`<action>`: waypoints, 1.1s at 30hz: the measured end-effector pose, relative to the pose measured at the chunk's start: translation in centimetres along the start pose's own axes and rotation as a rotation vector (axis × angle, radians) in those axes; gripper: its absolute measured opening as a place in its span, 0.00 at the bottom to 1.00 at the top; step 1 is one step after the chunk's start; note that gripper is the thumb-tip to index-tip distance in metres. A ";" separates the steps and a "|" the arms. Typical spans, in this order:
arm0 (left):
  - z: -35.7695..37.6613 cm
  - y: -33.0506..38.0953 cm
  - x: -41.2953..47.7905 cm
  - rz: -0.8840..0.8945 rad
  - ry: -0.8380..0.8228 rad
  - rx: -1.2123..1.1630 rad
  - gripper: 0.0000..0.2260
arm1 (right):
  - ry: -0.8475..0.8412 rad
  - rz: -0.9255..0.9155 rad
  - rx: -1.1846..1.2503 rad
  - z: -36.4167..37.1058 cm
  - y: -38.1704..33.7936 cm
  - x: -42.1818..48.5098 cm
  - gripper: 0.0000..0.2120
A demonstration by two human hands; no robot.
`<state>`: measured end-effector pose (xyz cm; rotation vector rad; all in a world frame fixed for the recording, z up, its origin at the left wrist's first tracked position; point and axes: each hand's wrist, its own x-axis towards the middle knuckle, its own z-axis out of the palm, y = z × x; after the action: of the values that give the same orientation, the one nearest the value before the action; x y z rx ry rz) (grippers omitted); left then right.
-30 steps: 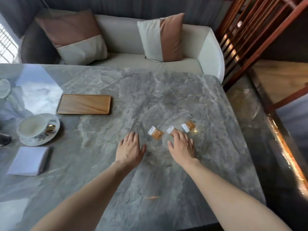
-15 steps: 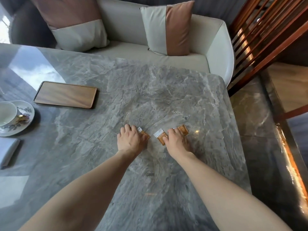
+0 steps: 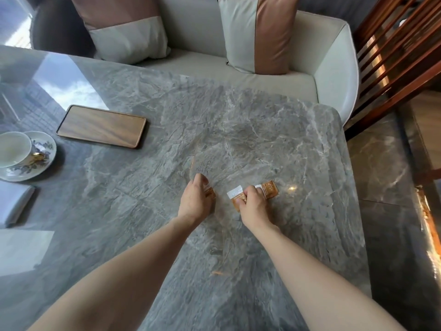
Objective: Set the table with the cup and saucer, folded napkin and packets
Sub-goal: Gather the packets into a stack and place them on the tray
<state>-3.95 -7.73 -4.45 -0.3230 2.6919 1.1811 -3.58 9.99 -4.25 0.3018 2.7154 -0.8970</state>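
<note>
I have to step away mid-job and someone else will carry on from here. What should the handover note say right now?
Left hand: grips the left packet, low over the table.
Right hand: pinches the middle packet. The right packet lies flat just beyond its fingers.
Cup stands on its saucer at the far left, with the folded napkin nearer the person. The wooden tray lies right of the cup.
Done: cup, saucer and napkin look set.
Left: place all three packets, probably over by the setting.
</note>
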 end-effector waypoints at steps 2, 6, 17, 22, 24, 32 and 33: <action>-0.3 0.2 -0.2 -0.089 -0.014 -0.167 0.13 | 0.021 0.016 0.086 0.1 0.2 -0.5 0.06; -0.5 0.1 -0.5 -0.276 -0.087 -0.557 0.05 | 0.020 0.081 0.270 0.3 -0.2 -1.3 0.02; 0.0 0.3 -1.4 -0.313 -0.316 -0.930 0.09 | 0.065 0.059 0.420 1.7 -2.2 -1.2 0.05; 0.1 -0.1 -1.5 -0.364 -0.229 -0.922 0.10 | -0.041 -0.023 0.264 0.6 -1.7 -1.4 0.09; -0.1 -0.4 -1.4 -0.382 -0.202 -0.918 0.09 | 0.087 -0.097 -0.010 -0.8 -0.5 -1.0 0.07; -1.6 -1.2 -1.5 -0.375 -0.259 -0.919 0.10 | -0.021 -0.224 -0.571 -6.5 3.8 3.8 0.33; -1.7 -1.2 -1.6 -0.380 -0.260 -0.924 0.10 | -0.019 -0.239 -0.602 -6.5 4.0 4.0 0.30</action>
<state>-2.27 -9.57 -3.76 -0.6943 1.6112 2.0582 -7.46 17.54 -2.64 -0.1554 2.8773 -0.0951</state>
